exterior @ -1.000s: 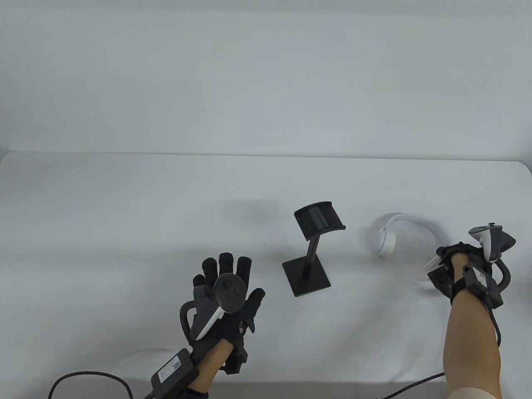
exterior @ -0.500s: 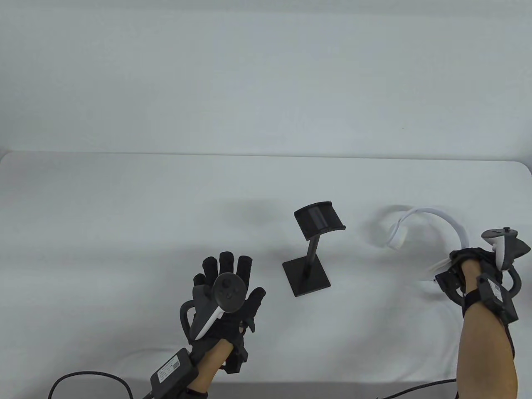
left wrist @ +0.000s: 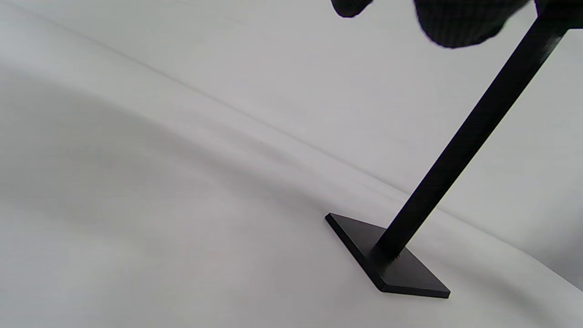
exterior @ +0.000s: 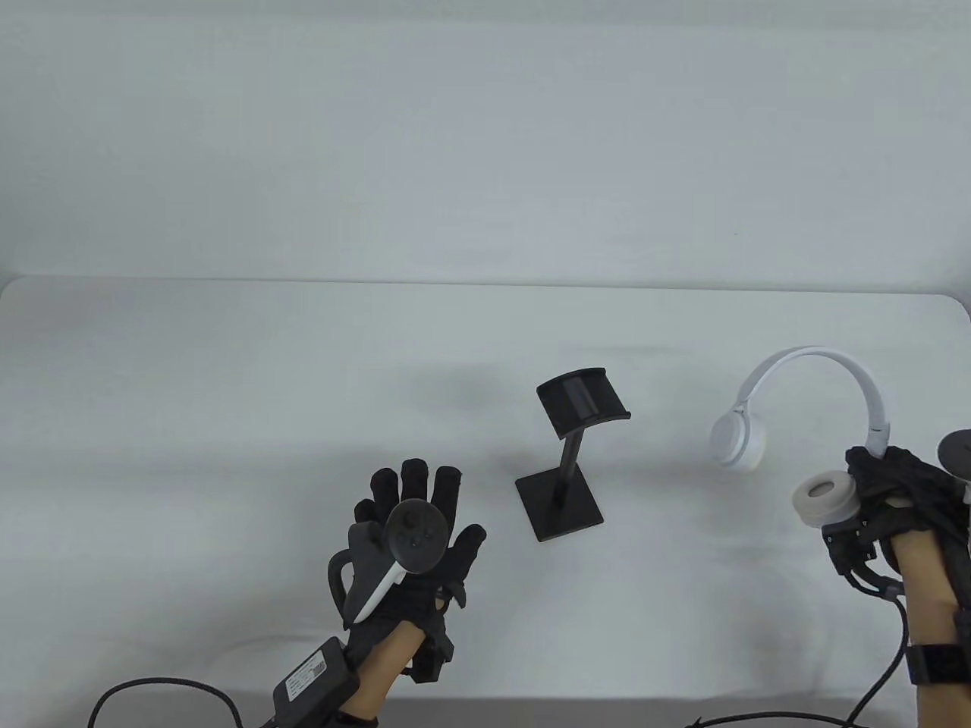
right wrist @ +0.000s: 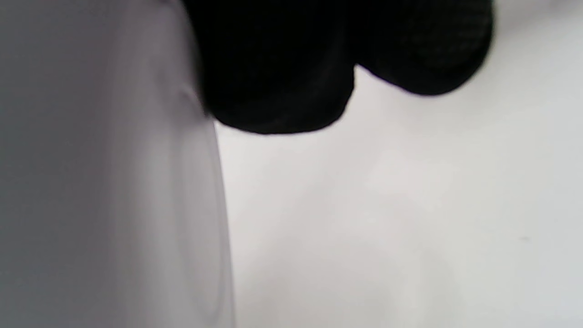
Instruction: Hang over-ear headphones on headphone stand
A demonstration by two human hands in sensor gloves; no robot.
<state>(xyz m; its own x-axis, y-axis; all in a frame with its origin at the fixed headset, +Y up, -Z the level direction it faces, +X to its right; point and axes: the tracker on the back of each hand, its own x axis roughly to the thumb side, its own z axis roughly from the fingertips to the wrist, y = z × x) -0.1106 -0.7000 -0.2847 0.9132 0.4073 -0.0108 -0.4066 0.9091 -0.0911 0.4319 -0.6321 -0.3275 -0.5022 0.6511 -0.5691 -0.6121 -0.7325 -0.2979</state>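
Gripping the white plastic over-ear headphones near one earcup, the right hand is holding them right of the black metal stand, band up for hanging; the left hand is resting open.

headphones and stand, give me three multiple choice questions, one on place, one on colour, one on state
1. Where are the headphones relative to the stand in the table view?
A. to its right
B. to its left
C. hung on it

2. What colour is the stand?
A. white
B. black
C. red

3. What is the right hand doing?
A. lying flat on the table
B. touching the stand
C. gripping the headphones near one ear cup

Answers:
1. A, the headphones sit right of the stand, whose top rest is bare.
2. B, its base, post and top rest are all black.
3. C, the fingers wrap the band's lower end, and the headphones are held upright.
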